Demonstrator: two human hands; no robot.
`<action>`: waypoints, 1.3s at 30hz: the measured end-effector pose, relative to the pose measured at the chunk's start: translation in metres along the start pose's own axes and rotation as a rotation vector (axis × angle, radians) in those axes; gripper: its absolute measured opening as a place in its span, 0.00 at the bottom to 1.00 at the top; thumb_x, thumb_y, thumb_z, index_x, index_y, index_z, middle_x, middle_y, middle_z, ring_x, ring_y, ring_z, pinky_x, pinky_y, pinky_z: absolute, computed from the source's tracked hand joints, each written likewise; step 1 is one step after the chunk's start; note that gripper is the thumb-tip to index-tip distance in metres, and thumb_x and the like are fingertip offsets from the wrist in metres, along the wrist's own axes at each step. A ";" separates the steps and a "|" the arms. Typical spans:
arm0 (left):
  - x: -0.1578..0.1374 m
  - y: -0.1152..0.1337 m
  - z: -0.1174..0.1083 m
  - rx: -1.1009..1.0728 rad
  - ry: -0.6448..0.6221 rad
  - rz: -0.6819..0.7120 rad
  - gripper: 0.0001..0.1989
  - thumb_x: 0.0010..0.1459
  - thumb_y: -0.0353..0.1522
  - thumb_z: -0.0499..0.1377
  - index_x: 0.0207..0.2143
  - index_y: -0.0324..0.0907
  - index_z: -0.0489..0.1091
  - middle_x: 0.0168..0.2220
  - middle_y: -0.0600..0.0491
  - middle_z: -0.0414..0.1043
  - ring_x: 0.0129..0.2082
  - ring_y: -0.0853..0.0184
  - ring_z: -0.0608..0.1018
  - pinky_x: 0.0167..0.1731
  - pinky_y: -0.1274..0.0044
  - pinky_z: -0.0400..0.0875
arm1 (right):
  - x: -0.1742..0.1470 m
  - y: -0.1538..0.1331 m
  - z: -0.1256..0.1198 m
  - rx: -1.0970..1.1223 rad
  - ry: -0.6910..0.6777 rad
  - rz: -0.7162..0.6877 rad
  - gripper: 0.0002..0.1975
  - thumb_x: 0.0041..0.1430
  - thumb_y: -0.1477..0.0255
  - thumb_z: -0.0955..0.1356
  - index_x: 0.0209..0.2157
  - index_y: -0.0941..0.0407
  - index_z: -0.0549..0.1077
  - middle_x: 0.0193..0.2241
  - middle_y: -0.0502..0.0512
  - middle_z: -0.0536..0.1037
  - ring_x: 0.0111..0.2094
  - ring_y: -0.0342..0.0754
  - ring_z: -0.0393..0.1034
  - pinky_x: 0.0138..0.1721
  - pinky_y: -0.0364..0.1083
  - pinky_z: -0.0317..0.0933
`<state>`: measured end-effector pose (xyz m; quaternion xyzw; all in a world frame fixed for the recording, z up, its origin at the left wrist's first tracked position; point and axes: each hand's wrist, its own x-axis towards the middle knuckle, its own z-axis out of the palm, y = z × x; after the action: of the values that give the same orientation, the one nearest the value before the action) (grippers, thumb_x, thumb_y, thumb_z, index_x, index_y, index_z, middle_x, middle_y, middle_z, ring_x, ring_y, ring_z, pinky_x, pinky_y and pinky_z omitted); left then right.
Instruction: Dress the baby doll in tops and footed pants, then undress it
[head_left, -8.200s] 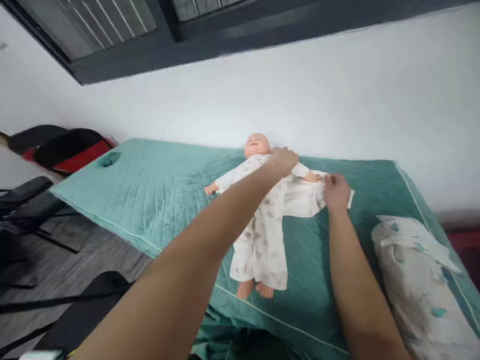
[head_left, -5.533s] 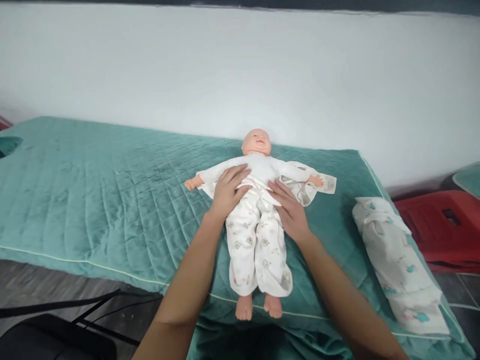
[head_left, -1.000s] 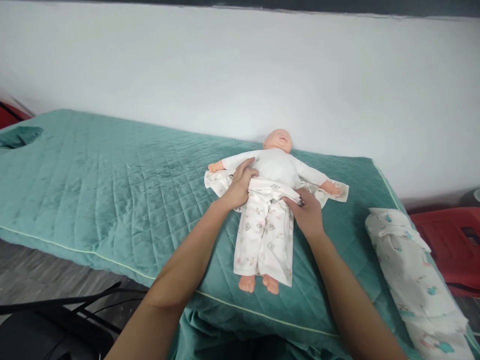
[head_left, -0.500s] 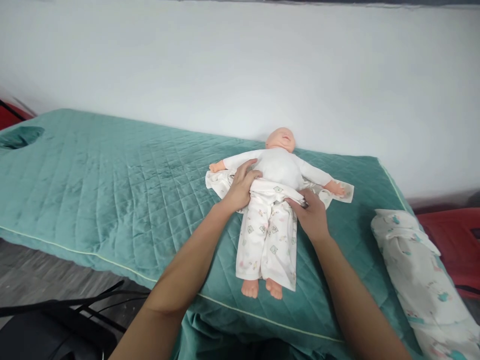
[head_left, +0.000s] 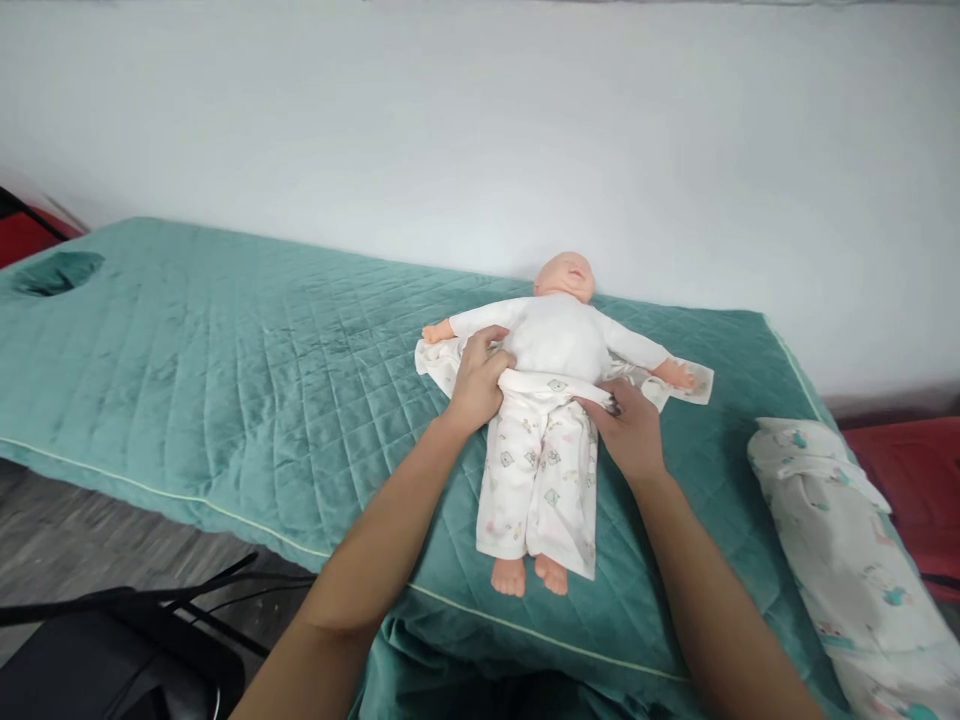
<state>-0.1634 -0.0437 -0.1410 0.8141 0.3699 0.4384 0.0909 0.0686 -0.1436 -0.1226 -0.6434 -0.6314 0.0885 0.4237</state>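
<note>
Right hand [head_left: 628, 425] has the top of the printed pants [head_left: 541, 470] pinched between thumb and fingers. Left hand [head_left: 477, 385] is curled at the other side of them — can't tell if it's actually gripping. They're on a doll [head_left: 559, 335] lying face up, head at the green bed's [head_left: 225, 370] far edge, feet near its front edge — rolled bundle [head_left: 847, 560] along the right edge.
</note>
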 end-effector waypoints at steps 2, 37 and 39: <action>-0.003 0.003 -0.001 0.001 0.033 -0.016 0.04 0.57 0.26 0.56 0.33 0.42 0.67 0.57 0.48 0.62 0.57 0.61 0.67 0.59 0.65 0.66 | -0.001 0.001 0.000 -0.030 0.002 -0.003 0.20 0.61 0.51 0.69 0.34 0.55 0.75 0.30 0.52 0.77 0.32 0.49 0.69 0.37 0.47 0.59; -0.059 0.041 -0.022 -0.023 0.019 -0.305 0.09 0.54 0.21 0.55 0.32 0.43 0.66 0.49 0.50 0.69 0.49 0.65 0.74 0.49 0.74 0.68 | -0.031 -0.040 0.003 -0.110 -0.107 -0.379 0.23 0.68 0.61 0.65 0.19 0.54 0.64 0.15 0.48 0.66 0.21 0.44 0.62 0.29 0.45 0.49; -0.058 0.041 -0.021 -0.011 0.026 -0.292 0.10 0.54 0.20 0.53 0.33 0.43 0.66 0.49 0.50 0.69 0.49 0.65 0.74 0.48 0.74 0.68 | -0.028 -0.033 0.006 -0.086 -0.129 -0.328 0.24 0.68 0.59 0.64 0.19 0.54 0.64 0.16 0.49 0.66 0.22 0.45 0.62 0.29 0.45 0.50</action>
<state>-0.1785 -0.1160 -0.1469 0.7451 0.4832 0.4333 0.1535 0.0356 -0.1707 -0.1162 -0.5423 -0.7569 0.0320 0.3633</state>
